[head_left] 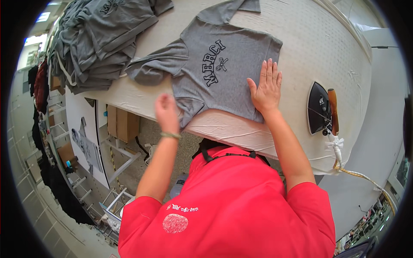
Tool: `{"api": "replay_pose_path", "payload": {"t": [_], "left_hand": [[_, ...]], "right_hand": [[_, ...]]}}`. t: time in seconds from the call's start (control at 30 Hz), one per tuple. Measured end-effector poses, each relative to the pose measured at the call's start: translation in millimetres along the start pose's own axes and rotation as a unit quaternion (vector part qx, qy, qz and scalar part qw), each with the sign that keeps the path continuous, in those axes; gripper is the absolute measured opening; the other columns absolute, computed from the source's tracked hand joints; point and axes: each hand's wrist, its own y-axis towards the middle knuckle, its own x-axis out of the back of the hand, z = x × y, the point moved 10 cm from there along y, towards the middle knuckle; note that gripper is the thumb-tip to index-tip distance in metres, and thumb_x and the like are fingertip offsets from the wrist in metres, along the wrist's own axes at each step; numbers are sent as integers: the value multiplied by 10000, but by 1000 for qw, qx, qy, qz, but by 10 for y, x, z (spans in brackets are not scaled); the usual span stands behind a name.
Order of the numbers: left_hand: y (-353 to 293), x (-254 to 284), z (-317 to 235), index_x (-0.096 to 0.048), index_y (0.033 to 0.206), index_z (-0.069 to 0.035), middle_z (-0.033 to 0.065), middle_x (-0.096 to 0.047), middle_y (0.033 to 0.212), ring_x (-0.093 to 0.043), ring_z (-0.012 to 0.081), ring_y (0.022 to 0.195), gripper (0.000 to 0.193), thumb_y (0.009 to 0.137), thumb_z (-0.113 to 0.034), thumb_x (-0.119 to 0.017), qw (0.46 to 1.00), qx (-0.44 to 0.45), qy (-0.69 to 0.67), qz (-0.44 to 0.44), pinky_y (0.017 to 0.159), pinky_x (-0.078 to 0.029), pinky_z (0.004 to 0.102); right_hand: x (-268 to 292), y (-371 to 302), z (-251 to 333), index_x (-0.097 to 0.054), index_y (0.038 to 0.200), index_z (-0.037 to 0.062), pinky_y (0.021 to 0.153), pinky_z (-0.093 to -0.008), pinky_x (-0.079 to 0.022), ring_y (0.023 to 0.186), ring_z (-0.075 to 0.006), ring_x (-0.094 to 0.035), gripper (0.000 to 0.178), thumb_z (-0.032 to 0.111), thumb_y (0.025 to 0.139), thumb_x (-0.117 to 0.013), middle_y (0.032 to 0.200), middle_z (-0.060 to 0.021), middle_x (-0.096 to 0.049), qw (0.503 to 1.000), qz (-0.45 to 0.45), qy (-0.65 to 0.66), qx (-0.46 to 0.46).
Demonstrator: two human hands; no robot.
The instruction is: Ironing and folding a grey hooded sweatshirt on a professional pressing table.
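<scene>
A grey sweatshirt with dark lettering and a small bow design lies spread on the cloth-covered table. Its hem points to the right, and one sleeve reaches out to the left. My right hand rests flat on the sweatshirt near the hem, fingers stretched out and the thumb apart. Close to the near sleeve and the table's front edge is my left hand, smeared by motion. Its fingers are too blurred to make out, and whether it touches the cloth does not show.
A heap of similar grey sweatshirts covers the table's far left. To the right lies an iron with a wooden handle, its hose trailing off the table's right side. Cardboard boxes and a metal frame stand below the left edge.
</scene>
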Motion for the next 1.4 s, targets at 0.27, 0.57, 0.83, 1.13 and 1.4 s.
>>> {"api": "replay_pose_path", "payload": {"t": [0.27, 0.57, 0.83, 1.13, 1.4], "left_hand": [[2049, 499, 193, -640, 1139, -46, 74, -694, 913, -665, 153, 718, 351, 954, -309, -780, 975, 143, -168, 39, 555, -522, 230], [-283, -189, -452, -519, 1264, 25, 210, -630, 1228, -642, 356, 1094, 647, 877, -389, -829, 945, -107, 307, 33, 949, -520, 456], [-390, 304, 138, -649, 1058, 21, 78, -691, 811, -655, 203, 750, 385, 926, -311, -793, 949, 56, 267, 159, 750, -538, 356], [185, 154, 57, -721, 1104, 16, 55, -707, 796, -619, 136, 670, 359, 953, -306, -767, 991, 85, 77, 64, 650, -515, 351], [262, -17, 29, -721, 980, 16, 52, -693, 769, -607, 134, 648, 309, 916, -273, -809, 984, 79, 87, 135, 650, -521, 351]], "right_hand": [[-55, -4, 222, -279, 1640, 0, 1298, -521, -127, 1608, -338, -202, 870, 582, 1035, -508, 1725, -172, -255, 999, 20, 8, 32], [-2, -63, 30, -264, 1642, -4, 1300, -514, -113, 1606, -341, -200, 894, 602, 1029, -501, 1725, -183, -243, 1000, 26, -13, 4], [25, -232, 23, -207, 1656, -5, 1302, -513, -101, 1613, -343, -173, 929, 609, 1026, -505, 1736, -181, -209, 998, 49, -25, 24], [491, 190, 557, -647, 1370, 34, 1205, -501, -347, 1447, -359, -480, 522, 423, 1024, -612, 1504, -171, -572, 984, 76, -99, 124], [-70, 951, 3350, -731, 1085, 108, 845, -430, -580, 990, -317, -707, 195, 106, 930, -614, 1146, -86, -693, 829, 188, 163, 500]]}}
